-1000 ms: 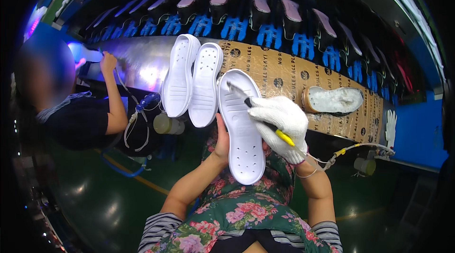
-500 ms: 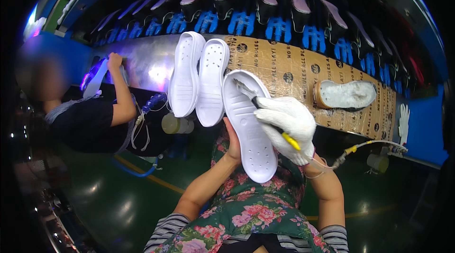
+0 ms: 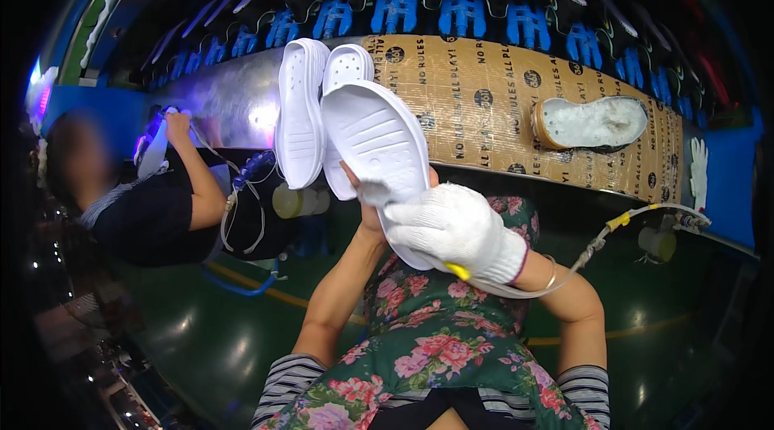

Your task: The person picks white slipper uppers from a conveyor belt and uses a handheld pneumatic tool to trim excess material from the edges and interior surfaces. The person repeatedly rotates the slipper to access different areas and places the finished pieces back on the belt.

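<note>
A white shoe sole [image 3: 377, 130] is raised in front of me, its hollow ribbed inside facing up and its lower part behind the glove. My left hand [image 3: 370, 219], bare, grips it from beneath and along its left edge. White knitted cotton covers my right hand [image 3: 451, 230], which is closed on a brush [image 3: 372, 191]. The brush's tip, smeared by motion, is over the sole's inside; a yellow piece [image 3: 457, 270] shows below the glove. Two more white soles lie on the bench to the left: one whole [image 3: 300, 120], the other [image 3: 348, 67] partly covered by the held sole.
Printed brown cardboard [image 3: 476, 112] covers part of the metal bench [image 3: 218, 112], bearing a tan-edged, white-coated shoe piece [image 3: 595, 123]. Behind stand shoe forms on blue clamps [image 3: 461, 15]. A clear hose [image 3: 592, 249] loops beside my right arm. Another person [image 3: 153, 204] works at left.
The held sole has come up and left, tilting so that it overlaps the second sole. My right hand has drawn the brush from the sole's far end down to its left edge.
</note>
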`<state>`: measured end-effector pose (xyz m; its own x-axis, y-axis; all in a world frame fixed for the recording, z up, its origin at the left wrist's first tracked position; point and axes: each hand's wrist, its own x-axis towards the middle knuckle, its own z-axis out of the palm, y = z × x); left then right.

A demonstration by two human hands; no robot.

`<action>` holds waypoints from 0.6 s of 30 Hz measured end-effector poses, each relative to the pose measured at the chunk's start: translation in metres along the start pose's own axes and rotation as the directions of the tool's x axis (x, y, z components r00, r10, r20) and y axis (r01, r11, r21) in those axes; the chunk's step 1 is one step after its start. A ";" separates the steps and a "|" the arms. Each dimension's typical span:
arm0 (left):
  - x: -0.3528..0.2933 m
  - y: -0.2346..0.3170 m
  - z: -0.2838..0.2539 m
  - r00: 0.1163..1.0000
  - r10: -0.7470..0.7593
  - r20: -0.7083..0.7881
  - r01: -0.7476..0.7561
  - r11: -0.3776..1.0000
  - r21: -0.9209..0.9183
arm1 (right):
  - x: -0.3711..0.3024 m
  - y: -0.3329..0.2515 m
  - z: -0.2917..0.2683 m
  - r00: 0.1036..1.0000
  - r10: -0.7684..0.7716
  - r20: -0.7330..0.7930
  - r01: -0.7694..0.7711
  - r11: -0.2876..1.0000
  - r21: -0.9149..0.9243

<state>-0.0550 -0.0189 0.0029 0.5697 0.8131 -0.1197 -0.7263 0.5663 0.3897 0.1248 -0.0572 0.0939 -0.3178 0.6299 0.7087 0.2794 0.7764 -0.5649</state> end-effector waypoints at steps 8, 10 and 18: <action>0.022 0.014 0.001 0.954 -0.049 0.297 0.089 0.988 -0.125 | -0.003 -0.006 0.008 1.000 0.000 -0.016 -0.003 0.989 -0.147; 0.023 0.017 -0.001 0.950 -0.069 0.303 0.137 0.968 -0.209 | -0.007 -0.004 0.003 0.999 0.024 0.037 -0.027 0.996 0.082; 0.046 0.033 -0.003 0.928 0.132 0.349 -0.076 0.982 -0.170 | -0.018 -0.012 0.011 0.993 0.028 0.111 -0.027 1.000 -0.014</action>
<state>-0.0537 0.0376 0.0076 0.5668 0.7822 0.2587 -0.8223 0.5176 0.2366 0.1174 -0.0780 0.0832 -0.4083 0.6497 0.6412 0.3003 0.7589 -0.5778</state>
